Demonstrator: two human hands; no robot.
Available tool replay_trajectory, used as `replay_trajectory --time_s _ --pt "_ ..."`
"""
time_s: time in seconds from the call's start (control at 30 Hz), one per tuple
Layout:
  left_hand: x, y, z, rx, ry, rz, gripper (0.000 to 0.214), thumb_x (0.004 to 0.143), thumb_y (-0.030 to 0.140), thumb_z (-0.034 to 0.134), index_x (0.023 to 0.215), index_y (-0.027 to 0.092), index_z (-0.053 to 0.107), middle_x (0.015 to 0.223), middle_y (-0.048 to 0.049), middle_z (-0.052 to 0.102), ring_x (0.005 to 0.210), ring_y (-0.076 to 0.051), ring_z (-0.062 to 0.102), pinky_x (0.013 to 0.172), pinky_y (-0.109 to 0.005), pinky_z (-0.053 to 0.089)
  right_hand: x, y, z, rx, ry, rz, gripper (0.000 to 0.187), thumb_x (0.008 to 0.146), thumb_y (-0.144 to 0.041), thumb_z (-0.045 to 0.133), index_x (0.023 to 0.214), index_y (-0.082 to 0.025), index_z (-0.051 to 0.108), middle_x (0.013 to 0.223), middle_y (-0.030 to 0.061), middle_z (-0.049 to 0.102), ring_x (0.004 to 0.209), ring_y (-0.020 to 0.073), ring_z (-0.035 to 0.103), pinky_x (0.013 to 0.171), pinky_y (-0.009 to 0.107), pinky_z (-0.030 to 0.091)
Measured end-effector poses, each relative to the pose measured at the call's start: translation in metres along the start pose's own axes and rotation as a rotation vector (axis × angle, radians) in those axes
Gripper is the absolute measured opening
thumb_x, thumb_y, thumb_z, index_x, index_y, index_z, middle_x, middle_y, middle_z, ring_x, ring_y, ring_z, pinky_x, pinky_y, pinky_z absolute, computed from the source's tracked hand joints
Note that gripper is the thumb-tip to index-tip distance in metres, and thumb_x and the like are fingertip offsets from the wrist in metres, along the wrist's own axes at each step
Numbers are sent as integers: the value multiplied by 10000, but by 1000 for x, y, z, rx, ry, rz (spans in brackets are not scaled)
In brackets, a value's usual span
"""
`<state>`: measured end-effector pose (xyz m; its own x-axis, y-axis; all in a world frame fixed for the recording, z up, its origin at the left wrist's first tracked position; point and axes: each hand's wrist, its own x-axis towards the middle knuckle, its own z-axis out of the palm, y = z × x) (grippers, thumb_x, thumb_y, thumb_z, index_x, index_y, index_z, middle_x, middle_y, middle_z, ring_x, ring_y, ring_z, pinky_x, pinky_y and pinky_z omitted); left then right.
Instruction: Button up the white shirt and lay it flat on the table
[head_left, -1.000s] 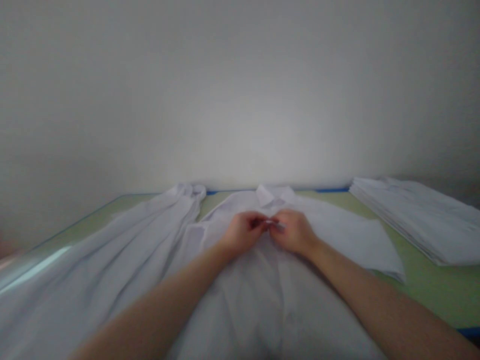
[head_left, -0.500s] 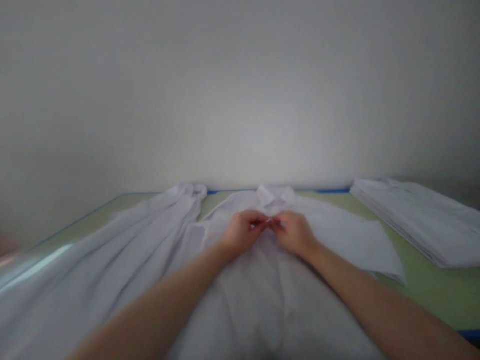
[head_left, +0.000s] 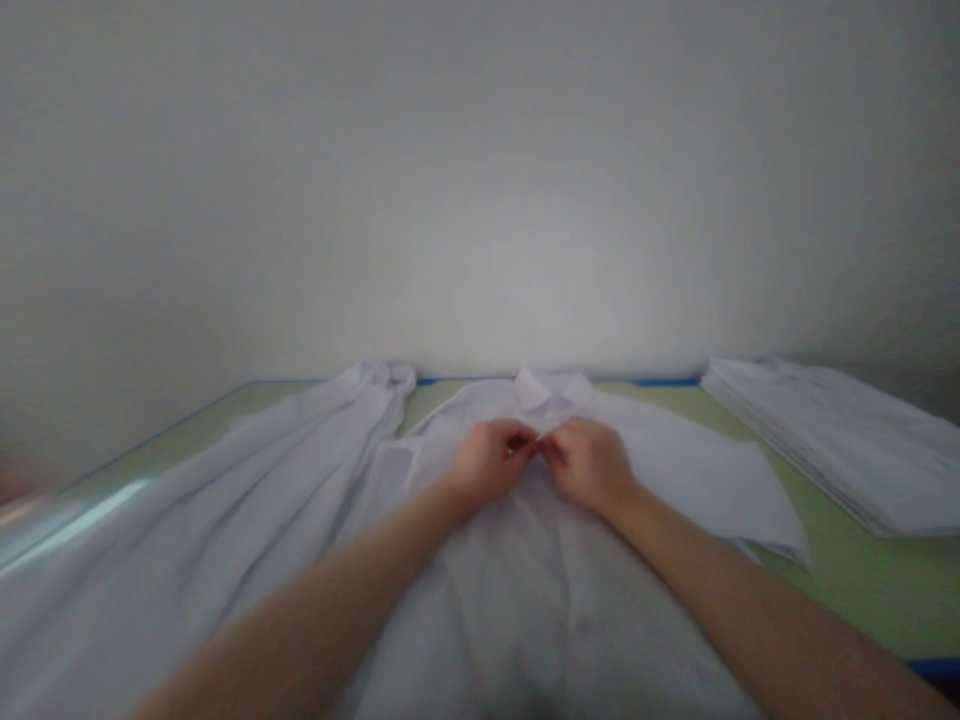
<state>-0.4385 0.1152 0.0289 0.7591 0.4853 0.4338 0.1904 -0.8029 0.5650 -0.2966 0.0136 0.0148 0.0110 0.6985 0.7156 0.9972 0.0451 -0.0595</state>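
A white short-sleeved shirt (head_left: 682, 460) lies front up before me, its collar pointing to the wall and its hem toward my body. My left hand (head_left: 493, 460) pinches the front edge of the shirt a little below the collar. Fingertip to fingertip with it, my right hand (head_left: 589, 462) pinches the same spot on the front. Whether a button sits between the fingers is too small and blurred to tell. Both hands cover that part of the front opening.
Left of the shirt, more white garments (head_left: 262, 510) lie loosely with long folds. A neat stack of folded white garments (head_left: 840, 440) is at the right. The green table (head_left: 870, 590) has a blue edge and meets a plain wall. Something blurred shows at the far left edge.
Both hands stay at the same place on the shirt front, with only slight finger movement. The right hand has risen and turned a little.
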Motion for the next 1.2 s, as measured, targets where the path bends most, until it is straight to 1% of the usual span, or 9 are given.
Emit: replay_trajectory --time_s 0.17,0.27,0.4,0.53,0.67,0.83,1.0,1.13,1.2 --pt "-1 -2 5 -30 -14 -19 181 794 280 544 841 191 694 799 -8 697 710 -125 603 627 -210 437 1 3 -4 -42 22 -122 161 784 -227 532 638 -167 562 675 42 561 701 157 484 651 282 290" --pt "-3 -5 6 -22 -34 -19 180 785 293 553 822 181 689 766 -13 683 683 -126 585 616 -216 431 1 10 -6 18 -41 -202 157 796 -227 528 655 -167 560 685 33 556 690 143 480 639 268 293" --pt "-2 -9 6 -33 -51 -26 199 796 312 540 807 171 679 726 -13 665 655 -120 566 593 -214 418 1 20 -3 165 -109 -218 160 834 -237 517 700 -171 574 708 17 570 686 123 494 623 241 304" --pt "-1 -8 5 -74 -74 -18 194 798 305 539 811 166 674 719 -15 660 651 -118 565 582 -209 415 1 22 -1 218 -94 -235 177 838 -262 533 686 -171 549 693 10 563 679 121 492 627 239 307" --pt "-1 -6 4 -93 -69 -19 200 791 320 555 820 159 670 733 -28 663 656 -125 571 590 -216 432 1 19 -5 263 -71 -245 152 831 -222 518 689 -168 532 690 15 548 675 123 484 635 237 317" --pt "-5 -4 1 -85 -71 110 149 802 260 537 828 181 660 791 -21 661 741 -128 589 689 -229 464 2 17 -5 343 -76 -174 111 835 -183 488 739 -166 540 721 22 555 700 126 498 653 229 342" --pt "-6 1 -4 -68 -28 252 91 776 206 577 755 166 656 990 -60 642 898 -144 590 824 -259 464 0 19 1 274 -116 -123 131 875 -252 456 803 -164 522 770 33 559 717 143 497 640 244 328" --pt "-5 7 -8 -74 -27 291 162 826 237 542 730 167 653 920 -52 657 853 -127 601 806 -247 476 0 16 1 174 -89 -120 159 904 -279 406 828 -167 487 781 39 538 712 150 475 634 255 309" --pt "-5 8 -9 -58 3 299 181 837 248 535 731 173 661 910 -48 661 853 -124 602 814 -244 476 0 14 1 135 -59 -120 155 903 -271 398 818 -168 476 781 43 533 713 153 468 633 260 302"
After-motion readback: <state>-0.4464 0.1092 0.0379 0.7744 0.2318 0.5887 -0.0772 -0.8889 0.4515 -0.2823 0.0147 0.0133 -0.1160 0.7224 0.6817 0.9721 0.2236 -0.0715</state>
